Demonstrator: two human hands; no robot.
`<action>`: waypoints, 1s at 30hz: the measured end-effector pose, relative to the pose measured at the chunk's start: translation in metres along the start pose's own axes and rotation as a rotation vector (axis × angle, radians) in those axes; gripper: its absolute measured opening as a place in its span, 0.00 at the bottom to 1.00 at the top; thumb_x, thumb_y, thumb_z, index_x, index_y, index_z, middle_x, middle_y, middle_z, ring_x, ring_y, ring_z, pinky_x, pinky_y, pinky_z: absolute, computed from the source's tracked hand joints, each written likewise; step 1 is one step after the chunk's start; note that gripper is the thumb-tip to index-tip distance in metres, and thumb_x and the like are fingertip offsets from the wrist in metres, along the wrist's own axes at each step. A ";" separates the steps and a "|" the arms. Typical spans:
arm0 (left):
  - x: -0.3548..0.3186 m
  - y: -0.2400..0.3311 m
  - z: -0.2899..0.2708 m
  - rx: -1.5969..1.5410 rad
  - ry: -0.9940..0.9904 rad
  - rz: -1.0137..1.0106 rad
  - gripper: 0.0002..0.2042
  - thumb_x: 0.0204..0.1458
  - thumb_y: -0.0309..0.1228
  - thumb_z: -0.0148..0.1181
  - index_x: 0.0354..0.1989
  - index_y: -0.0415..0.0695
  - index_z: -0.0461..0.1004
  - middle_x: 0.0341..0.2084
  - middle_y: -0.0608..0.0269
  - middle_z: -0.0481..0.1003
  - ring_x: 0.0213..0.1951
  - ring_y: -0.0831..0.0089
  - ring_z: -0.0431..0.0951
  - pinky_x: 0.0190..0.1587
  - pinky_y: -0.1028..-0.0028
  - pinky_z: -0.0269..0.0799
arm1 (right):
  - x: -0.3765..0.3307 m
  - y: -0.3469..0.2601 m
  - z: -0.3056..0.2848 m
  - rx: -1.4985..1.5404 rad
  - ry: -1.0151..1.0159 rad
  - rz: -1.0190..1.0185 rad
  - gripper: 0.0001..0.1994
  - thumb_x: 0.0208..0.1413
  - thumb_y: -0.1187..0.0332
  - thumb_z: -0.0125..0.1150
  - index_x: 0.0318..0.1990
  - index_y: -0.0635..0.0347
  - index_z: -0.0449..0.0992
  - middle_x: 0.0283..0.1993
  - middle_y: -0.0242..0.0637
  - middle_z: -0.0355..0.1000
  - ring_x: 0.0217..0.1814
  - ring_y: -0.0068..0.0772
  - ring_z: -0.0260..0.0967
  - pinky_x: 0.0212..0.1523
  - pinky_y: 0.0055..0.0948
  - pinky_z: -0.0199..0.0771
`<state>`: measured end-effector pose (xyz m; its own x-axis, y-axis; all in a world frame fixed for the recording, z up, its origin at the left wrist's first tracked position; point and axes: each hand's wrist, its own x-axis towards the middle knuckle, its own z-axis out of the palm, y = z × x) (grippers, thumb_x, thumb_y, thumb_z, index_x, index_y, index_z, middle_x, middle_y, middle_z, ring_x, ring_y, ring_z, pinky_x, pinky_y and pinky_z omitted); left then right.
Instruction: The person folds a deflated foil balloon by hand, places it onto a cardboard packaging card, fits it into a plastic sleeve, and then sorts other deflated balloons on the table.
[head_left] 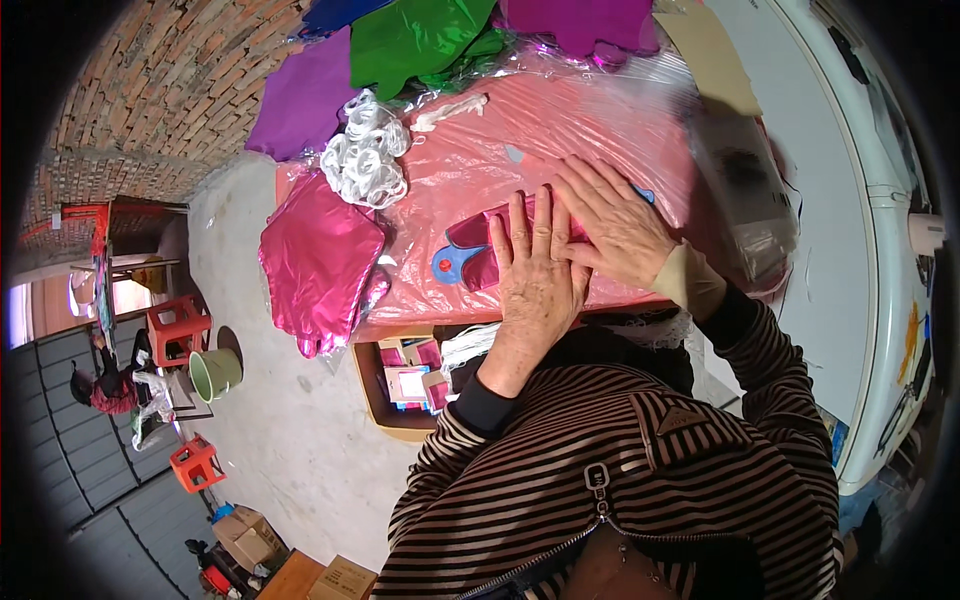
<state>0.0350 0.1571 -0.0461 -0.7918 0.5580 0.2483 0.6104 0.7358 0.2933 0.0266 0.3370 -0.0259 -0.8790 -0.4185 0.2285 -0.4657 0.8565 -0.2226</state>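
My left hand (540, 275) lies flat with fingers stretched out over a folded magenta foil piece (482, 270) on the table. My right hand (618, 222) is also flat, its fingers angled up to the left, and it meets the left hand at the thumb. A blue card (452, 264) with a round red-looking hole sticks out at the left end of the foil; a bit of blue shows beyond my right hand too. Both hands hide the middle of the foil. Pink plastic sheeting (450, 160) covers the tabletop beneath.
White cord bundles (365, 150) and magenta foil bags (320, 260) lie at the left. Purple (300, 95) and green (415, 45) foil pieces are along the far edge. Below the near edge stands an open cardboard box (395, 428) with small cards. A white appliance (860, 250) borders the right.
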 end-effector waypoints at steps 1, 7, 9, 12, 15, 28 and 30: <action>0.000 0.000 0.000 0.008 0.010 0.001 0.37 0.61 0.43 0.54 0.76 0.36 0.55 0.78 0.43 0.49 0.78 0.41 0.45 0.76 0.38 0.35 | -0.003 0.001 0.000 -0.026 -0.025 0.014 0.40 0.63 0.45 0.57 0.72 0.68 0.60 0.79 0.50 0.54 0.84 0.47 0.44 0.83 0.46 0.39; -0.002 0.001 -0.002 -0.032 0.017 -0.002 0.37 0.60 0.41 0.52 0.76 0.34 0.56 0.77 0.42 0.50 0.78 0.38 0.44 0.76 0.38 0.35 | -0.009 0.002 -0.001 -0.102 -0.086 0.045 0.45 0.65 0.39 0.51 0.77 0.67 0.53 0.82 0.49 0.48 0.86 0.44 0.38 0.84 0.46 0.30; -0.001 -0.002 -0.004 -0.070 0.033 0.003 0.36 0.60 0.40 0.52 0.75 0.33 0.56 0.77 0.41 0.51 0.78 0.38 0.43 0.76 0.38 0.35 | -0.010 0.003 -0.001 -0.104 -0.086 0.045 0.45 0.65 0.39 0.52 0.77 0.67 0.53 0.82 0.49 0.48 0.86 0.44 0.37 0.84 0.47 0.30; -0.004 -0.006 -0.006 -0.077 0.033 0.001 0.35 0.60 0.39 0.51 0.74 0.33 0.57 0.76 0.40 0.52 0.78 0.37 0.43 0.76 0.38 0.36 | -0.014 0.002 -0.002 -0.104 -0.081 0.043 0.45 0.65 0.40 0.52 0.77 0.68 0.53 0.82 0.49 0.48 0.86 0.44 0.37 0.84 0.48 0.29; -0.007 -0.010 -0.009 -0.045 0.014 -0.010 0.34 0.61 0.39 0.51 0.74 0.33 0.59 0.76 0.39 0.52 0.78 0.35 0.44 0.76 0.38 0.36 | -0.019 -0.006 -0.004 -0.139 -0.108 0.078 0.48 0.61 0.42 0.57 0.77 0.70 0.50 0.83 0.50 0.45 0.87 0.46 0.35 0.84 0.50 0.30; 0.001 -0.022 0.003 0.173 0.147 -0.153 0.33 0.66 0.47 0.52 0.75 0.41 0.60 0.74 0.33 0.53 0.75 0.30 0.46 0.74 0.35 0.39 | -0.052 -0.077 0.002 -0.109 -0.062 0.410 0.52 0.57 0.39 0.62 0.76 0.75 0.51 0.82 0.57 0.44 0.86 0.52 0.34 0.80 0.68 0.25; 0.002 -0.020 0.003 0.229 0.157 -0.173 0.34 0.66 0.48 0.52 0.76 0.42 0.59 0.75 0.33 0.52 0.75 0.30 0.47 0.74 0.35 0.40 | -0.058 -0.084 0.001 -0.086 -0.062 0.423 0.53 0.56 0.39 0.62 0.76 0.75 0.51 0.82 0.57 0.44 0.86 0.52 0.34 0.79 0.69 0.25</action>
<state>0.0212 0.1441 -0.0540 -0.8602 0.3641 0.3570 0.4325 0.8919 0.1324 0.1172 0.2888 -0.0219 -0.9963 -0.0399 0.0762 -0.0548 0.9775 -0.2039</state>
